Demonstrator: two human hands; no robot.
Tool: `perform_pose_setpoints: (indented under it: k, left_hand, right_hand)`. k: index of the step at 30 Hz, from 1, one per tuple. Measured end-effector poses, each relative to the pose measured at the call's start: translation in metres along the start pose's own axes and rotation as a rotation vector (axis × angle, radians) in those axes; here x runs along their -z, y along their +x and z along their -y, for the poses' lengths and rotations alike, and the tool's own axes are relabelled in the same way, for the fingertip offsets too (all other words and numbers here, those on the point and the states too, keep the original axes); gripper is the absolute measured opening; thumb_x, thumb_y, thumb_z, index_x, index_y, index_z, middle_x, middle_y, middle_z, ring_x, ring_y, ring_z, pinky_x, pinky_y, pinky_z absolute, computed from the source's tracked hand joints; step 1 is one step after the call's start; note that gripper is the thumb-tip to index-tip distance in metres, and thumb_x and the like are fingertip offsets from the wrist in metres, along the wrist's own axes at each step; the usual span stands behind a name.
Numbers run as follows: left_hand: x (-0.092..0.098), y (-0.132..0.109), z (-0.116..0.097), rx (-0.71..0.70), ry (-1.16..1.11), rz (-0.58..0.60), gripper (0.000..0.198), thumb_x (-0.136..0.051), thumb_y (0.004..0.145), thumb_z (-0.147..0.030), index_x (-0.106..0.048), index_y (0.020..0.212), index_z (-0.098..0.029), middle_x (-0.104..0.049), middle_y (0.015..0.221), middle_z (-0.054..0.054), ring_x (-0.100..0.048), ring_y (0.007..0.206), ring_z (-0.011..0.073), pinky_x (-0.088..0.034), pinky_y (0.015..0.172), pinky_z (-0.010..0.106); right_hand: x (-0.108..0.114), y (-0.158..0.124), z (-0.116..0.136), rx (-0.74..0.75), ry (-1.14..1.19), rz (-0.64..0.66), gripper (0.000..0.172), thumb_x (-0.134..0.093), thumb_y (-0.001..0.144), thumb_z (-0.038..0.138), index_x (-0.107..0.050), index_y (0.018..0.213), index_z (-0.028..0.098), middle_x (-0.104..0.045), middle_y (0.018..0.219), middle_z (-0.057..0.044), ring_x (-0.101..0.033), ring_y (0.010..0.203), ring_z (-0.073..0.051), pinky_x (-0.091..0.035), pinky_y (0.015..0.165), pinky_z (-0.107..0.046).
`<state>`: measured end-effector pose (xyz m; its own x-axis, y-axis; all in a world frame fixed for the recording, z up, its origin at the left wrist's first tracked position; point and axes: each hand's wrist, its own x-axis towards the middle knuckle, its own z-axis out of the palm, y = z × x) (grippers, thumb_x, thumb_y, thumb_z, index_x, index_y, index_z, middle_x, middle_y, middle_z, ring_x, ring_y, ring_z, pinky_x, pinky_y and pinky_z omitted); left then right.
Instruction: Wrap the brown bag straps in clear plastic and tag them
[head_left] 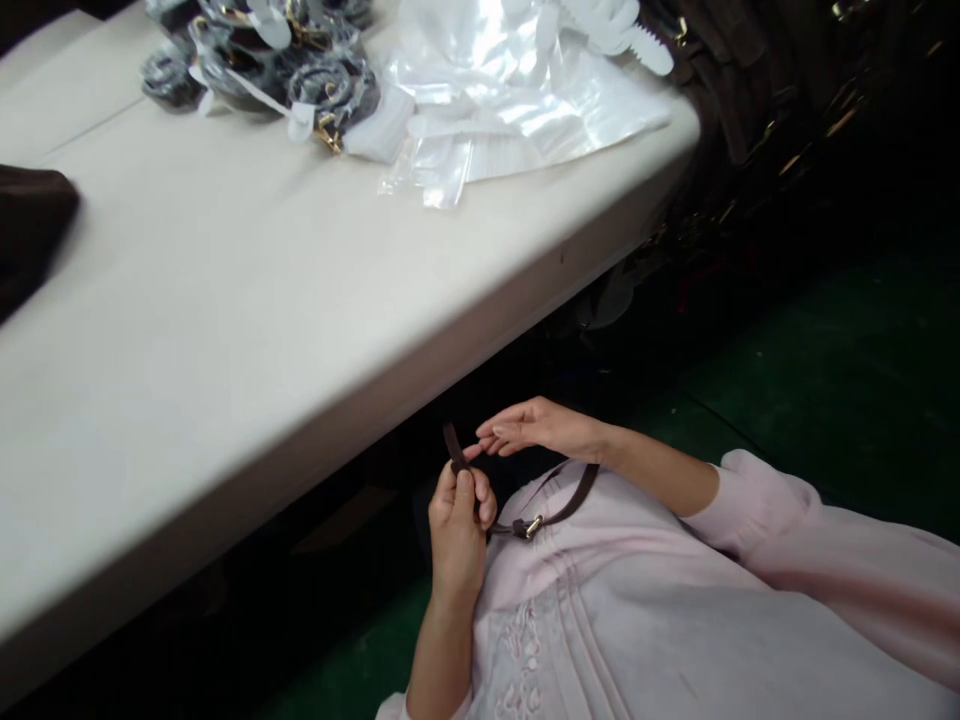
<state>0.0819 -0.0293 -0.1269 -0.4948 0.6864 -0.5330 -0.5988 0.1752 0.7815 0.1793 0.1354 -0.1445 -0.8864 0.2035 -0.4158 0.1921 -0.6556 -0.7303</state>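
A narrow dark brown belt (577,497) with a small metal buckle (534,526) hangs in a loop in front of the pink shirt. My left hand (459,510) is closed round the strap, thumb on top, with a short length poking out above the fingers. Close beside it, my right hand (536,428) has its fingers stretched out, tips near the left forefinger. Part of the loop passes behind or under my right wrist; whether they touch I cannot tell.
A white-covered table (225,330) runs diagonally before me. On it lie clear plastic bags (517,110), coiled belts in plastic wrap (322,90) with white tags, and a dark brown object (30,225). Dark belts (727,70) with buckles are bunched past the table's corner. The floor (847,370) is green.
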Motion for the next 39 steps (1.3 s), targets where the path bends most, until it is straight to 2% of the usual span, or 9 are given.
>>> perform_pose_setpoints:
  k: [7, 13, 17, 20, 25, 28, 31, 35, 39]
  left_hand:
    - [0.0, 0.018, -0.013, -0.162, -0.298, -0.009, 0.022, -0.061, 0.091, -0.023, -0.063, 0.112, -0.018, -0.052, 0.079, 0.0, -0.05, 0.07, 0.0087, -0.046, 0.07, 0.021]
    - [-0.001, 0.023, -0.02, -0.18, -0.537, -0.029, 0.021, -0.063, 0.089, -0.015, -0.066, 0.109, -0.016, -0.053, 0.082, -0.001, -0.051, 0.073, 0.0064, -0.048, 0.079, 0.019]
    - [-0.004, 0.022, -0.022, -0.184, -0.483, -0.014, 0.023, -0.064, 0.089, -0.019, -0.065, 0.113, -0.018, -0.054, 0.08, -0.001, -0.05, 0.068, 0.0058, -0.047, 0.071, 0.018]
    - [-0.003, 0.019, -0.023, -0.15, -0.361, 0.016, 0.026, -0.065, 0.089, -0.023, -0.065, 0.115, -0.02, -0.055, 0.077, -0.002, -0.049, 0.062, 0.0052, -0.045, 0.064, 0.018]
    - [-0.003, 0.011, -0.026, 0.046, -0.047, 0.231, 0.027, -0.062, 0.091, -0.03, -0.067, 0.112, -0.015, -0.059, 0.069, 0.0, -0.046, 0.05, 0.0048, -0.036, 0.051, 0.019]
    - [-0.003, 0.005, -0.027, 0.152, 0.099, 0.355, 0.03, -0.059, 0.092, -0.033, -0.067, 0.113, -0.013, -0.061, 0.067, 0.002, -0.043, 0.046, 0.0042, -0.028, 0.047, 0.02]
    - [0.0, -0.001, -0.023, 0.237, 0.251, 0.422, 0.034, -0.057, 0.093, -0.036, -0.065, 0.116, -0.012, -0.063, 0.07, 0.004, -0.042, 0.045, 0.0043, -0.022, 0.046, 0.021]
    - [0.007, -0.006, -0.016, 0.274, 0.367, 0.403, 0.039, -0.053, 0.095, -0.039, -0.063, 0.121, -0.011, -0.059, 0.069, 0.001, -0.033, 0.046, 0.0038, -0.016, 0.047, 0.024]
    - [0.011, -0.01, -0.013, 0.224, 0.387, 0.336, 0.042, -0.048, 0.097, -0.042, -0.061, 0.124, -0.012, -0.048, 0.062, -0.003, -0.026, 0.053, 0.0065, -0.018, 0.053, 0.026]
  right_hand:
    - [-0.006, -0.021, -0.013, -0.138, -0.351, 0.28, 0.046, -0.055, 0.092, 0.05, -0.074, 0.099, 0.009, -0.07, 0.084, -0.006, -0.061, 0.076, -0.013, -0.046, 0.073, -0.024]
    - [-0.002, -0.024, -0.011, -0.178, -0.379, 0.2, 0.032, -0.065, 0.085, 0.041, -0.073, 0.096, 0.012, -0.066, 0.076, -0.002, -0.051, 0.063, -0.009, -0.035, 0.057, -0.02]
    - [-0.006, -0.026, -0.012, -0.098, -0.47, 0.169, 0.03, -0.061, 0.088, 0.038, -0.073, 0.1, 0.014, -0.061, 0.071, 0.001, -0.048, 0.062, -0.008, -0.03, 0.055, -0.02]
    - [-0.006, -0.025, -0.017, -0.043, -0.487, 0.213, 0.031, -0.061, 0.09, 0.038, -0.072, 0.109, 0.016, -0.066, 0.084, 0.0, -0.056, 0.074, -0.011, -0.039, 0.065, -0.021]
    - [0.006, -0.009, -0.015, -0.046, -0.111, 0.135, 0.048, -0.061, 0.089, 0.051, -0.066, 0.12, 0.014, -0.068, 0.114, -0.01, -0.062, 0.104, -0.02, -0.048, 0.091, -0.032]
    - [0.015, 0.004, -0.002, -0.021, 0.287, 0.056, 0.05, -0.054, 0.092, 0.056, -0.064, 0.117, 0.014, -0.064, 0.124, -0.015, -0.063, 0.106, -0.019, -0.052, 0.09, -0.032]
    - [0.026, 0.014, 0.011, 0.067, 0.519, 0.011, 0.036, -0.05, 0.098, 0.045, -0.064, 0.11, 0.014, -0.067, 0.119, -0.013, -0.067, 0.092, -0.015, -0.055, 0.079, -0.026]
    - [0.04, 0.017, 0.022, 0.267, 0.557, -0.16, 0.012, -0.058, 0.094, 0.024, -0.065, 0.093, 0.014, -0.073, 0.097, -0.007, -0.068, 0.076, -0.012, -0.055, 0.068, -0.022]
    - [0.042, 0.006, 0.027, 0.318, 0.439, -0.206, 0.012, -0.067, 0.089, 0.024, -0.065, 0.085, 0.012, -0.073, 0.093, -0.007, -0.068, 0.078, -0.013, -0.055, 0.07, -0.022]
